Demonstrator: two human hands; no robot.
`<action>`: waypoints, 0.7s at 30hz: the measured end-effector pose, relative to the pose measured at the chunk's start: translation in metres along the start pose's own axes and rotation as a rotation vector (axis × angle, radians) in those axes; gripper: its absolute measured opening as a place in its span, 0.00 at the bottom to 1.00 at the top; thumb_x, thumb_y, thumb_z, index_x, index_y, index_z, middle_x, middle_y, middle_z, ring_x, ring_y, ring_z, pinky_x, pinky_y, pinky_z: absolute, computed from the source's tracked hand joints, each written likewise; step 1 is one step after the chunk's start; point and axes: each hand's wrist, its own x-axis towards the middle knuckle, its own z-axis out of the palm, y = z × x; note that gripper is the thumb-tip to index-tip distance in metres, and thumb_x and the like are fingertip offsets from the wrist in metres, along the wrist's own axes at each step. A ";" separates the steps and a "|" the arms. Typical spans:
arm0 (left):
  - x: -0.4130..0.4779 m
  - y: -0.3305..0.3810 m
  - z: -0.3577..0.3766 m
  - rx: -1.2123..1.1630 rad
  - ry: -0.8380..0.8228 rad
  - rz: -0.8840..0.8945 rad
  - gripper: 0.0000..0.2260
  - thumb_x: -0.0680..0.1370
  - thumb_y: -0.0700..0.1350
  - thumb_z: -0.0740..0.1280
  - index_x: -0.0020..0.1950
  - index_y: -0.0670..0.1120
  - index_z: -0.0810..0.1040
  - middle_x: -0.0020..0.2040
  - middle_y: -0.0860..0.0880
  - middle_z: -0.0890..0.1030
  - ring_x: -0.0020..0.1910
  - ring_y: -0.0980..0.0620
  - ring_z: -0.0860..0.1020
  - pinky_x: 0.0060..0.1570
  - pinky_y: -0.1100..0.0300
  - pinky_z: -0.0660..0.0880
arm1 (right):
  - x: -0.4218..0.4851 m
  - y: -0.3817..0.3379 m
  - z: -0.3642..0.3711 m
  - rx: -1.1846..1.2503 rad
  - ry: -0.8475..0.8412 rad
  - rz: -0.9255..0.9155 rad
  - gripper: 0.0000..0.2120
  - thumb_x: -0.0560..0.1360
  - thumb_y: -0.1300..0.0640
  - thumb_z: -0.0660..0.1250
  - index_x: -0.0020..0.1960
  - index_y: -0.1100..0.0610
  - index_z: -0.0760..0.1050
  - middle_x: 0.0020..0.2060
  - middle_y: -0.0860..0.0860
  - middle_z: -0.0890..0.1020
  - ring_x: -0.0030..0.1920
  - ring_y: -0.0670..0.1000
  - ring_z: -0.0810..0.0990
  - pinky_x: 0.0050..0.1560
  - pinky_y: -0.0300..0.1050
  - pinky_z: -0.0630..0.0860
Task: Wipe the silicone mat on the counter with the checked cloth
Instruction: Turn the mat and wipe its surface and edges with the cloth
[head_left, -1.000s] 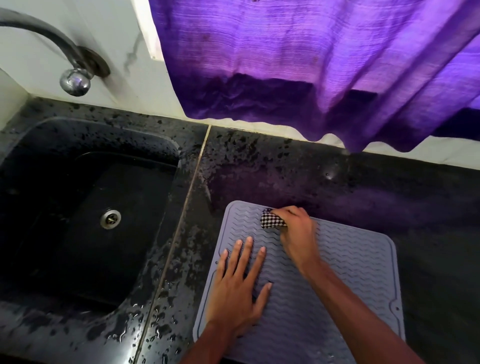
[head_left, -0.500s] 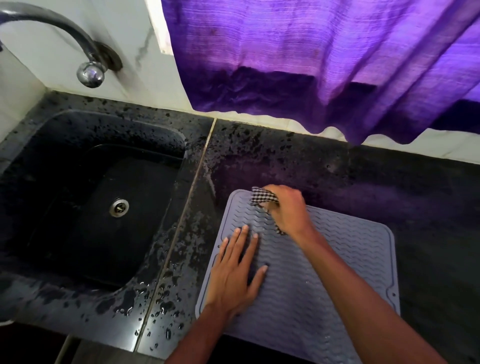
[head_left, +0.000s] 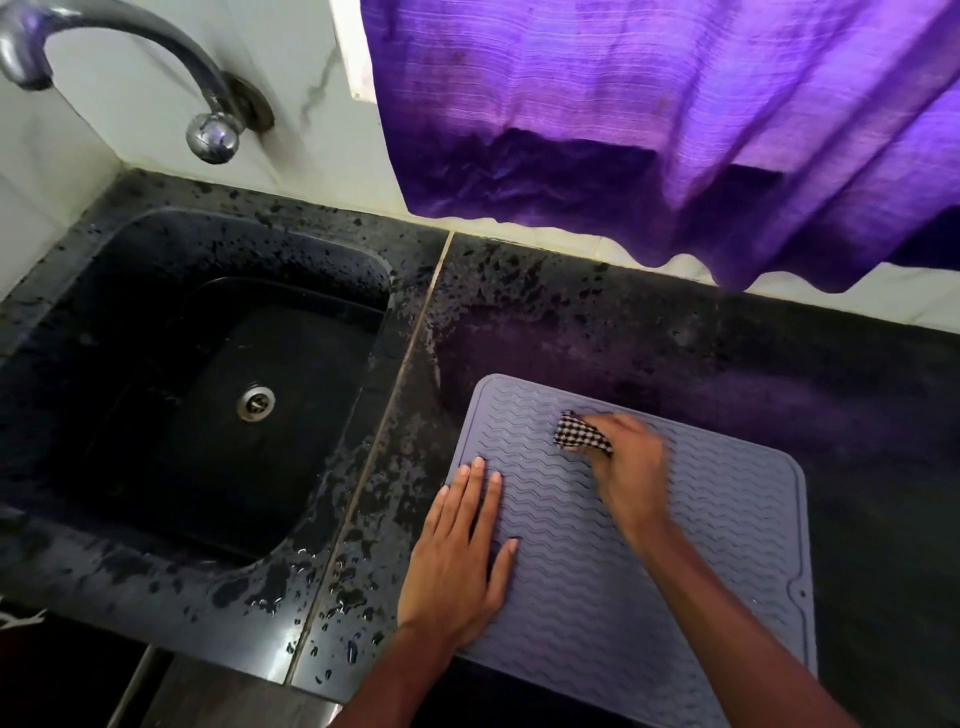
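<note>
1. Head view, lower right of the frame: the silicone mat (head_left: 727, 545) lies flat on the dark stone tabletop (head_left: 779, 364). It is a grey-lilac rounded rectangle with a raised rim and rows of wavy ridges.
2. The right hand (head_left: 623, 467), blurred, sits on the upper part of the mat, fingers curled tight around the bunched checked cloth (head_left: 581, 438). A black-and-white woven corner pokes out toward the left, touching the ridges.
3. The left hand (head_left: 462, 561) lies palm down on the mat's left edge, fingers straight and spread a little, grasping nothing.
4. Left half of the frame: a black rectangular sink (head_left: 130, 561) with rounded corners and a round metal drain (head_left: 255, 402). Water drops bead on its rim and on the tabletop beside the mat.
5. Upper left: a curved, shiny metal tap (head_left: 156, 57) on a pale marbled wall.
6. Upper right: a purple ribbed curtain (head_left: 649, 119) hangs in folds, its wavy hem above the tabletop.
</note>
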 end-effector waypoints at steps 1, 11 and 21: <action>0.000 0.000 0.000 -0.004 -0.003 -0.001 0.31 0.85 0.59 0.52 0.84 0.45 0.51 0.84 0.46 0.50 0.83 0.49 0.49 0.79 0.51 0.51 | 0.004 -0.006 0.006 0.005 -0.013 -0.011 0.17 0.65 0.59 0.77 0.53 0.53 0.83 0.46 0.46 0.82 0.46 0.44 0.78 0.50 0.26 0.68; 0.000 -0.001 -0.001 -0.022 -0.010 -0.006 0.31 0.85 0.59 0.52 0.84 0.45 0.51 0.84 0.46 0.50 0.83 0.50 0.48 0.79 0.51 0.51 | 0.042 -0.061 0.054 -0.028 -0.213 -0.149 0.17 0.65 0.62 0.76 0.52 0.52 0.82 0.45 0.49 0.82 0.47 0.50 0.78 0.50 0.45 0.75; 0.000 -0.003 0.003 -0.059 -0.008 -0.004 0.32 0.84 0.59 0.53 0.84 0.45 0.52 0.84 0.46 0.50 0.83 0.50 0.48 0.79 0.50 0.52 | -0.010 0.023 -0.035 -0.184 -0.039 -0.081 0.21 0.66 0.68 0.74 0.56 0.55 0.80 0.50 0.52 0.82 0.50 0.54 0.79 0.53 0.35 0.67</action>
